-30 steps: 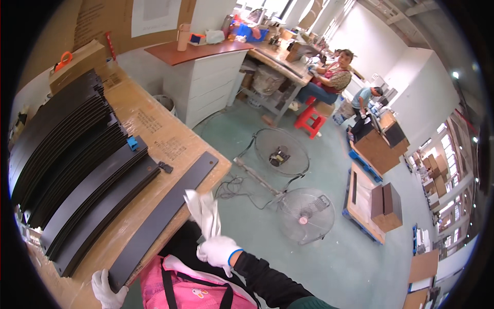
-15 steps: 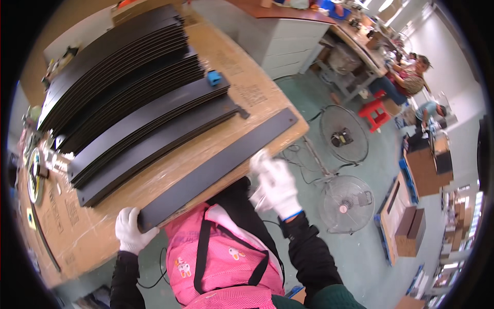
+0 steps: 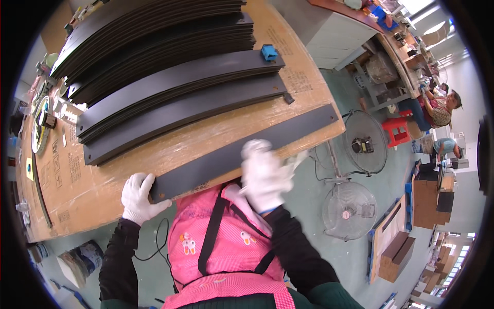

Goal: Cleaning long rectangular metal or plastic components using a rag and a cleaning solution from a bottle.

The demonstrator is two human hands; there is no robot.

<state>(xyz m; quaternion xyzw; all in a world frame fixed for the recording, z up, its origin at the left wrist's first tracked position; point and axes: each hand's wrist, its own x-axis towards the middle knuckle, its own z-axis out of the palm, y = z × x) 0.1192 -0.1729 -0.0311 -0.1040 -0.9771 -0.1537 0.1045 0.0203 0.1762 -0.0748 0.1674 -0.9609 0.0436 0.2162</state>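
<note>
Head view: half-open left hand (image 3: 140, 199) touches a likely stiff lone strip (image 3: 215, 164) at its graspable end; right hand (image 3: 264, 176) blurred, grip unclear.

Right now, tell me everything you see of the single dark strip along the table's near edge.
The dark strip is long, narrow and smooth-looking, with a small hole-like mark near each end; its material is unclear. It lies flat along the near edge of the brown table, right end farther away. The left hand touches its left end; the blurred right hand covers part of it, contact unclear.
</note>
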